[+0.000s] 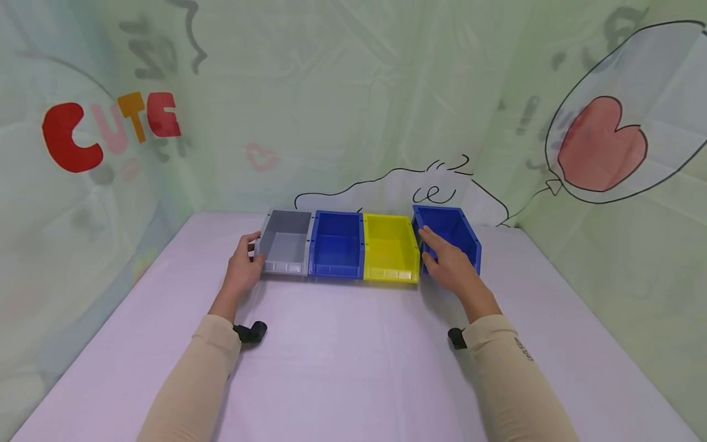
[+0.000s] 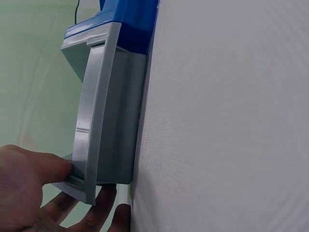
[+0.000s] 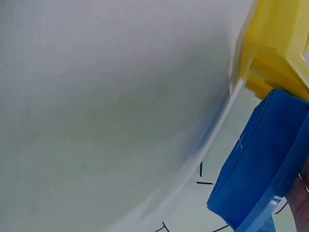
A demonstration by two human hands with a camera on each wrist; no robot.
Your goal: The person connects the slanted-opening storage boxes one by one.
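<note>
My left hand (image 1: 245, 265) grips the left side of a grey storage bin (image 1: 285, 248). In the left wrist view, its thumb (image 2: 54, 166) lies at the rim with the other fingers under the side flange. Beside the grey bin a blue bin (image 1: 337, 245) and a yellow bin (image 1: 391, 245) stand in a row. My right hand (image 1: 454, 264) holds a second blue bin (image 1: 457, 230) by its left wall, just right of the yellow one. That bin looks tilted, and the right wrist view shows its underside (image 3: 263, 140) raised above the table. Most of the right hand lies outside that view.
A pale cloth-covered table (image 1: 342, 362) carries the row of bins near its back edge. Printed curtains (image 1: 342, 110) enclose the back and both sides. Black wrist mounts (image 1: 252, 332) stick out at both sleeves.
</note>
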